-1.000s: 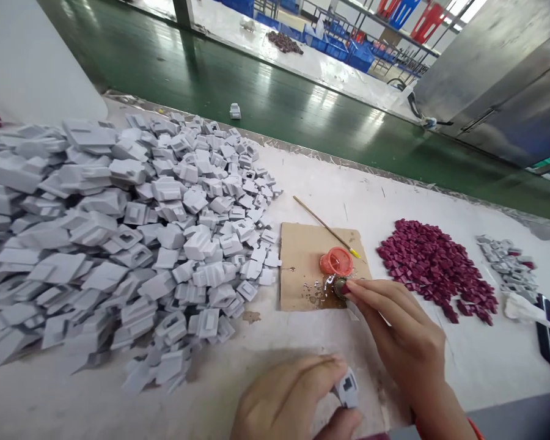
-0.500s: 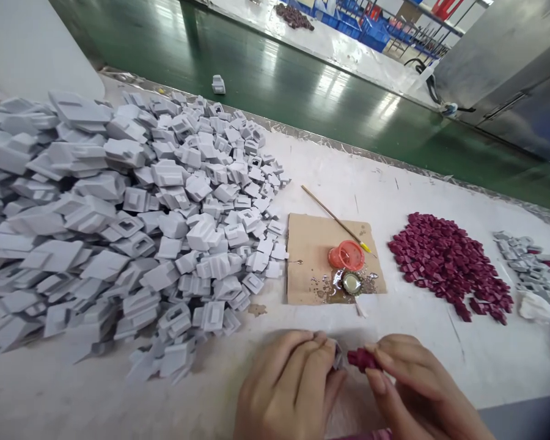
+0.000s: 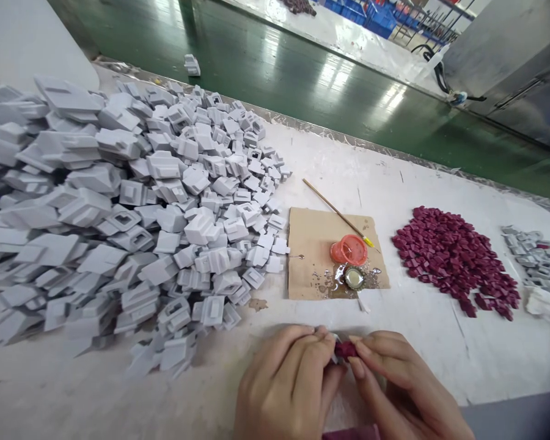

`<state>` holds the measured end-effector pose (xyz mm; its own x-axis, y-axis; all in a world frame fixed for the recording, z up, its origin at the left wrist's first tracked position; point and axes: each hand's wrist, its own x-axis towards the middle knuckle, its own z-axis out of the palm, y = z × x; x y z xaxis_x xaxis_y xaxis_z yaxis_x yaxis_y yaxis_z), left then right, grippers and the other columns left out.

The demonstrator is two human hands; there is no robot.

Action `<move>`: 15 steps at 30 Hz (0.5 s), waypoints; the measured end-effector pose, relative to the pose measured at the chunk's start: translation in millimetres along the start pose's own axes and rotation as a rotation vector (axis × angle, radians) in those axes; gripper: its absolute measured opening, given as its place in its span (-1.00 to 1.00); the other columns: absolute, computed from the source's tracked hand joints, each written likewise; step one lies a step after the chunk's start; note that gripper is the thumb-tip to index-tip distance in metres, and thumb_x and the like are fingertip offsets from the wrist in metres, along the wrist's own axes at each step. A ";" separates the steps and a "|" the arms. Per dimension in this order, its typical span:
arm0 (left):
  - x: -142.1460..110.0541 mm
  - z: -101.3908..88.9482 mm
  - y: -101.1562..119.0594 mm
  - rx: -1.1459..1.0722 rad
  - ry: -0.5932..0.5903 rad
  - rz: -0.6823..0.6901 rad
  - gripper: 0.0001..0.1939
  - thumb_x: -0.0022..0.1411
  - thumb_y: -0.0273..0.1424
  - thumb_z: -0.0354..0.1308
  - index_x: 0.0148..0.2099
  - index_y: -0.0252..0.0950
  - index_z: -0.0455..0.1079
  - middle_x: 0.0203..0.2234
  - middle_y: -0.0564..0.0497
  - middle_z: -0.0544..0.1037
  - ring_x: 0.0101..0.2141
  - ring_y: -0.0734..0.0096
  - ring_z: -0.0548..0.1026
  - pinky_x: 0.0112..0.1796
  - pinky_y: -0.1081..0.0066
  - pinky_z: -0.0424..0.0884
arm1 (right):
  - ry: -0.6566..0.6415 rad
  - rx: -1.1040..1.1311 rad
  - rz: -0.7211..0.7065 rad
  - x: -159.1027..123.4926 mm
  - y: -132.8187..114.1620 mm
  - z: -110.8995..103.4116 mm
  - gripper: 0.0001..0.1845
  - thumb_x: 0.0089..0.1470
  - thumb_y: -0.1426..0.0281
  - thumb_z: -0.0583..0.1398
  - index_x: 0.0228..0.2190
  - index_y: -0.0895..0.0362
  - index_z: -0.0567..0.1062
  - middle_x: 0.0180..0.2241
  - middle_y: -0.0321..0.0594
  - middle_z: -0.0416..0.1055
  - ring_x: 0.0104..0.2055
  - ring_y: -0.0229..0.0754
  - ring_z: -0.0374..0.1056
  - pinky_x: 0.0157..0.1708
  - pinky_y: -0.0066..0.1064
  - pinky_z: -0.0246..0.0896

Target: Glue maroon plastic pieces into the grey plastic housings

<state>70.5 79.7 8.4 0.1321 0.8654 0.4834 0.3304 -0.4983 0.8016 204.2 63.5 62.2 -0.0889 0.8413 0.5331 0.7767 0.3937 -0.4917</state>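
My left hand (image 3: 286,382) is closed around a small grey plastic part (image 3: 334,348), mostly hidden by the fingers. Between thumb and fingertips, my right hand (image 3: 389,379) pinches a small maroon plastic piece (image 3: 346,349). The maroon piece's left end meets the grey part; how deep it sits in it I cannot tell. Just beyond the hands lies a cardboard sheet (image 3: 309,232) bearing a red cup (image 3: 348,250), a bottle cap (image 3: 354,278) and wet spots. A thin brush (image 3: 337,211) rests across the cardboard's upper edge.
A large heap of grey parts (image 3: 132,201) fills the left of the white table. To the right are a maroon pile (image 3: 453,260), a smaller grey pile (image 3: 534,256) and a crumpled white tissue (image 3: 545,302). Behind runs a green conveyor belt (image 3: 238,67) with one grey part (image 3: 191,65) on it.
My right hand has moved left, bringing the maroon piece from a small gap away up against the grey part. The lone grey part on the belt has shifted left.
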 end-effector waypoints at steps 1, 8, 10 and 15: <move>0.1 0.4 0.4 -0.001 0.009 -0.015 -0.89 0.23 -0.51 0.19 -0.16 -0.34 0.45 -0.33 0.08 0.63 -0.24 0.41 0.53 -0.18 0.43 0.44 | -0.013 0.001 -0.006 -1.0 0.8 -1.1 -0.70 -0.02 0.75 0.20 -0.27 0.22 0.50 -0.35 -0.17 0.45 -0.29 -0.18 0.41 -0.38 -0.37 0.38; -0.1 1.5 0.0 0.005 -0.020 -0.005 -0.86 0.23 -0.53 0.18 -0.14 -0.34 0.44 -0.27 0.06 0.63 -0.22 0.39 0.53 -0.17 0.41 0.45 | -0.196 -0.057 -0.059 -6.4 7.1 -10.3 -0.68 0.03 0.73 0.21 -0.17 0.23 0.48 -0.26 -0.13 0.45 -0.18 -0.16 0.40 -0.30 -0.39 0.42; 0.8 0.4 -1.1 -0.003 -0.040 0.028 -0.84 0.20 -0.55 0.21 -0.14 -0.36 0.43 -0.27 0.04 0.62 -0.21 0.38 0.53 -0.16 0.42 0.47 | -0.199 -0.070 -0.062 -5.9 6.5 -9.7 -0.69 0.05 0.72 0.20 -0.16 0.23 0.48 -0.26 -0.13 0.45 -0.18 -0.18 0.39 -0.28 -0.40 0.42; 5.4 -3.0 -4.0 -0.041 -0.077 -0.037 -0.80 0.18 -0.52 0.22 -0.12 -0.27 0.39 -0.31 0.05 0.61 -0.24 0.39 0.55 -0.19 0.44 0.51 | -0.251 -0.047 -0.023 -9.3 10.3 -11.2 -0.71 0.17 0.58 0.16 -0.07 0.17 0.45 -0.21 -0.12 0.47 -0.15 -0.18 0.42 -0.24 -0.43 0.45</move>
<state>67.1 86.2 8.8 0.1927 0.8838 0.4263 0.2978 -0.4666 0.8328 220.0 55.5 59.9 -0.2543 0.9002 0.3535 0.8001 0.4011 -0.4460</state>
